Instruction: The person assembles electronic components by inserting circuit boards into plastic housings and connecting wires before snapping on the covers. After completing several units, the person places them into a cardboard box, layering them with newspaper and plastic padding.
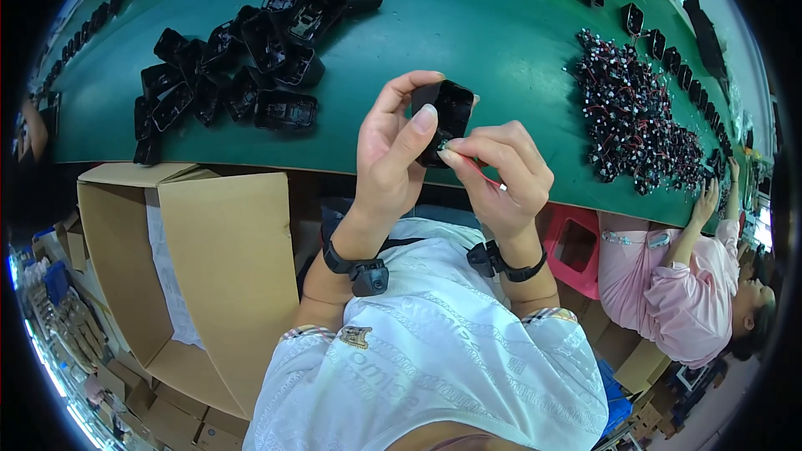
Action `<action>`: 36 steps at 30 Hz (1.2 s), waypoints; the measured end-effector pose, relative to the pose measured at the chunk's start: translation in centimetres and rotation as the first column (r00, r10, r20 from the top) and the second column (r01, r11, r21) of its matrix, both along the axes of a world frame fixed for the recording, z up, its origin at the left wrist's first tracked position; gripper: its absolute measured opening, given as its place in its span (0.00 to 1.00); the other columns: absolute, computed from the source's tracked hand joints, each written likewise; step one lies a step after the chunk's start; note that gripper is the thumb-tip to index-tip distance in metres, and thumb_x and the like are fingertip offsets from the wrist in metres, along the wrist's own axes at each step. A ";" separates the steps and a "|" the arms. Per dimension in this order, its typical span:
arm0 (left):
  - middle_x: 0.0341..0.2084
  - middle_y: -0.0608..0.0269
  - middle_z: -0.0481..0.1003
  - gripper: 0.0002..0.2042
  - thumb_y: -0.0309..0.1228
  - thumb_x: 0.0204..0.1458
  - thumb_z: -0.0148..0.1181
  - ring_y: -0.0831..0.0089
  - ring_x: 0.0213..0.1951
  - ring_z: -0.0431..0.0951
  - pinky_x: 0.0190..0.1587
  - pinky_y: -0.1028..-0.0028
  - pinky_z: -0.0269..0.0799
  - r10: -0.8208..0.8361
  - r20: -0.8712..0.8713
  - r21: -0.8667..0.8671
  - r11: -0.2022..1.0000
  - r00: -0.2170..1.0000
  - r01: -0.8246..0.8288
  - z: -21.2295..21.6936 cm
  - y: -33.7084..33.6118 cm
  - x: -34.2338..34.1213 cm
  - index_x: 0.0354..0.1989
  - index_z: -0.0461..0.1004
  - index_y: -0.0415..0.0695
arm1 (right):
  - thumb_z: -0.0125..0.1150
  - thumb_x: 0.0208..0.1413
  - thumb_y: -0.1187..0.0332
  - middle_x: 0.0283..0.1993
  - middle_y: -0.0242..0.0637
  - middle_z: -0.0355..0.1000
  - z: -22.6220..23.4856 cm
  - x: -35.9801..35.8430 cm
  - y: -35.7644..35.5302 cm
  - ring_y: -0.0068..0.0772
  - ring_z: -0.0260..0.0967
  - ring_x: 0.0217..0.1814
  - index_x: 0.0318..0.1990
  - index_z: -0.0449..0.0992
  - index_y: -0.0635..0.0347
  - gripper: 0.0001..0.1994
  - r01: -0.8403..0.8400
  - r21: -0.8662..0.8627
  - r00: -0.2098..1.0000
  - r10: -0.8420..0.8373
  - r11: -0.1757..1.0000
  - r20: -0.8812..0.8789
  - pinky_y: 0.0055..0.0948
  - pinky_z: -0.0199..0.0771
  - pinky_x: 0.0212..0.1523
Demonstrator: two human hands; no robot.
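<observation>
In my left hand [391,146] I hold a black plastic housing [452,106], its hollow side facing up and right, the thumb across its near edge. My right hand [504,167] pinches a small part at the lower inside of that housing; the fingertips mostly hide it. A short red wire with a white plug [503,188] trails out below those fingers. Both hands are close together above the near edge of the green table [468,25].
Many black housings [266,40] lie heaped at the table's left. A large pile of small wired parts [631,117] covers the right side, with a row of housings [657,43] beyond. An open cardboard box [225,276] stands at left. A person in pink [681,301] sits at right, near a red stool [575,244].
</observation>
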State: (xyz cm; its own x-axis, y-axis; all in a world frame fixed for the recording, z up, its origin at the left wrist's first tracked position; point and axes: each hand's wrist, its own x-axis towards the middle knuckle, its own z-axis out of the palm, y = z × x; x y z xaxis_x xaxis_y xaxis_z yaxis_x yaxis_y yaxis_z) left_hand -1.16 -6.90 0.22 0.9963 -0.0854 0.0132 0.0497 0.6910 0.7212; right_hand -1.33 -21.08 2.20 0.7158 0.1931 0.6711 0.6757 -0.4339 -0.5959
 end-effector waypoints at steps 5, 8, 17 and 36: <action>0.49 0.43 0.74 0.24 0.38 0.61 0.58 0.61 0.53 0.77 0.57 0.66 0.73 -0.020 0.003 0.016 1.000 1.000 0.020 -0.5 0.1 0.5 0.58 0.63 0.35 | 0.75 0.41 0.80 0.30 0.36 0.75 0.9 0.9 -1.1 0.30 0.70 0.28 0.32 0.80 0.62 0.10 -0.062 -0.121 0.998 0.062 0.991 -0.001 0.26 0.69 0.26; 0.49 0.46 0.73 0.22 0.33 0.60 0.60 0.63 0.53 0.76 0.57 0.67 0.71 0.016 0.057 0.045 0.999 0.998 -0.018 -0.5 -0.1 0.3 0.58 0.63 0.35 | 0.74 0.41 0.80 0.30 0.36 0.75 1.7 0.9 -1.2 0.31 0.70 0.28 0.32 0.80 0.61 0.10 -0.059 -0.194 0.998 0.054 0.979 -0.030 0.26 0.69 0.26; 0.49 0.44 0.74 0.19 0.29 0.60 0.60 0.63 0.52 0.77 0.55 0.66 0.74 -0.073 0.001 -0.162 0.984 0.997 0.072 0.0 -0.3 0.9 0.56 0.63 0.36 | 0.71 0.45 0.82 0.31 0.35 0.73 0.6 0.8 -0.3 0.26 0.69 0.31 0.35 0.81 0.64 0.09 -0.039 -0.025 0.987 0.035 0.999 -0.154 0.24 0.69 0.27; 0.41 0.58 0.74 0.19 0.41 0.69 0.42 0.76 0.36 0.76 0.34 0.77 0.74 -0.133 -0.061 0.141 0.980 0.989 0.140 -1.4 0.9 0.9 0.58 0.64 0.40 | 0.69 0.46 0.79 0.30 0.32 0.71 0.8 0.6 -0.5 0.21 0.67 0.32 0.34 0.83 0.62 0.07 0.056 0.060 0.933 -0.031 0.997 -0.359 0.19 0.62 0.31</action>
State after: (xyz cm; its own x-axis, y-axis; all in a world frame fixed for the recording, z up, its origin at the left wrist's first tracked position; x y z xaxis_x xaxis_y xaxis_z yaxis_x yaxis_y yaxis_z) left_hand -0.29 -6.02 -1.21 0.9742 -0.2178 -0.0597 0.1755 0.5637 0.8071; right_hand -0.76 -21.61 3.01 0.9174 0.1192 0.3797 0.3939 -0.4080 -0.8237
